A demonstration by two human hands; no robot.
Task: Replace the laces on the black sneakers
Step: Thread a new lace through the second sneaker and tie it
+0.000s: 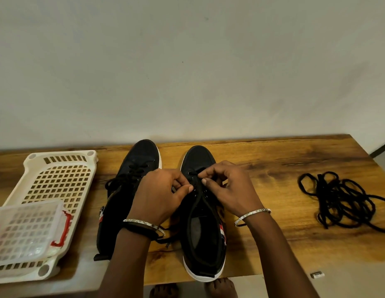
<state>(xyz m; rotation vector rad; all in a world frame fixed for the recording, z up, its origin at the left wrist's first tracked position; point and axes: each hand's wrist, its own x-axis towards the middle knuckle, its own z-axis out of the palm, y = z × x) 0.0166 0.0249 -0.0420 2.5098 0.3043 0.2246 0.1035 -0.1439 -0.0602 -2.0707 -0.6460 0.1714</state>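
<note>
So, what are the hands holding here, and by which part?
The left hand and right hand each pinch the thin black shoelace at the fingertips, just above the eyelets of the black white-soled sneaker on the right. Exact lace ends are hidden.

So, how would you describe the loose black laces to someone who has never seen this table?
Start at the wooden table against the pale wall. Right of both black sneakers, beyond the right hand, lies a tangled heap of black laces. Unlike the threaded laces in the sneakers, it lies loose on bare wood.
</note>
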